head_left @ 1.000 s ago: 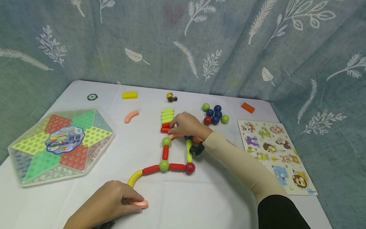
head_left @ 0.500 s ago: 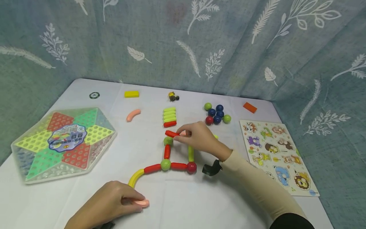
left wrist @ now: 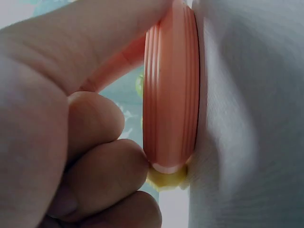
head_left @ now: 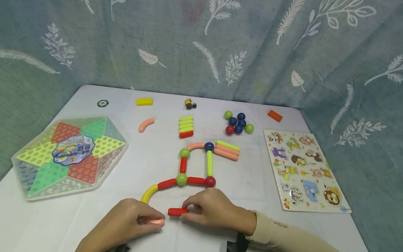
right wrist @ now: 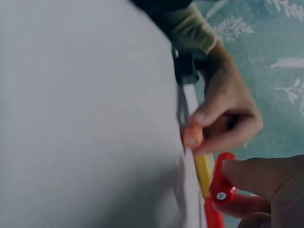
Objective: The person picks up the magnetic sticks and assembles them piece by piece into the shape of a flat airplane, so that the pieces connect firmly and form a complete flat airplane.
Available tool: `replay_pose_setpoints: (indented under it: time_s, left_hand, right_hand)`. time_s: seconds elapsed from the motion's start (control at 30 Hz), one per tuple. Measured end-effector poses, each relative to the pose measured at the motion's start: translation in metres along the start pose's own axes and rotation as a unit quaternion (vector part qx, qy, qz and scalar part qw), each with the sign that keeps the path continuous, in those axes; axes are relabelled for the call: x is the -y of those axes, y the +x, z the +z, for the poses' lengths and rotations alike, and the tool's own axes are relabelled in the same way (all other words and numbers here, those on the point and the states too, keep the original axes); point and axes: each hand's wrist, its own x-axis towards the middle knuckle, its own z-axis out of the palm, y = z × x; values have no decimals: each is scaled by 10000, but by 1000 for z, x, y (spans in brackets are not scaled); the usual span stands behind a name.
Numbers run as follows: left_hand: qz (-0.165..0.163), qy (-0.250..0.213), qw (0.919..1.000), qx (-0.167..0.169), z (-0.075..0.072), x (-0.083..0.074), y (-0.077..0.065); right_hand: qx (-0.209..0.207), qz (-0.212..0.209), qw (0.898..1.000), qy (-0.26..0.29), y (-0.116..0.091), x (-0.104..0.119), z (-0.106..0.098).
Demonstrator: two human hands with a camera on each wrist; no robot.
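My left hand (head_left: 126, 218) pinches a curved pink magnetic rod (left wrist: 171, 90) low at the table; the curved yellow rod (head_left: 149, 193) runs up from beside it. Its free end points right. In my right hand (head_left: 214, 210), thumb and fingers pinch a straight red magnetic rod (head_left: 177, 211), just right of the pink rod's end, a small gap between them. The yellow rod joins a red rod (head_left: 167, 183), then a green ball (head_left: 181, 179). From that ball a closed loop of rods and balls rises, with a red ball (head_left: 210, 181) and a blue ball (head_left: 209, 147) on its right.
Behind the loop lie several lime rods (head_left: 186, 122) and one red rod (head_left: 186, 134). Spare pink rods (head_left: 226, 153) lie beside the blue ball. Loose balls (head_left: 238, 129) cluster farther back. A Chinese checkers box (head_left: 104, 168) stands left, an animal puzzle board (head_left: 306, 171) right.
My right hand has taken one of two red rods from the row, lifted it over the loop and brought it toward me, near the left hand. The left hand keeps its place.
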Motion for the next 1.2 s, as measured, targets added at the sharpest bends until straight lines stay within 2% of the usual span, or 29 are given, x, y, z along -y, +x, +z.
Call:
replay_pose_setpoints:
  time_s: [0.2,0.33,0.47,0.57,0.73,0.83,1.0,1.2]
  left_hand:
    - [430,220,9984,-307,4,1,3]
    - [553,279,9973,-386,6,2,1]
    - [529,307,9975,-366,6,2,1]
    - [389,276,9984,-299,5,0,0]
    - [380,665,9966,-315,6,-6,2]
    - [476,1133,9909,-541,9,-10,3]
    - [416,1550,9840,-773,11,-14,4]
    - [163,1586,9856,-566,6,-13,4]
  right_hand:
    - [76,-58,10000,-27,-6,0,15]
    - [122,-46,9999,96,-7,2,21]
    - [-111,-155,9997,151,-6,3,26]
    - [-257,-198,9992,252,-6,3,28]
    - [-446,-163,9977,483,-5,2,32]
    - [-496,-126,9973,529,-5,1,35]
    - [-456,-60,9977,500,-4,2,35]
    - [-511,-87,9977,441,-5,0,33]
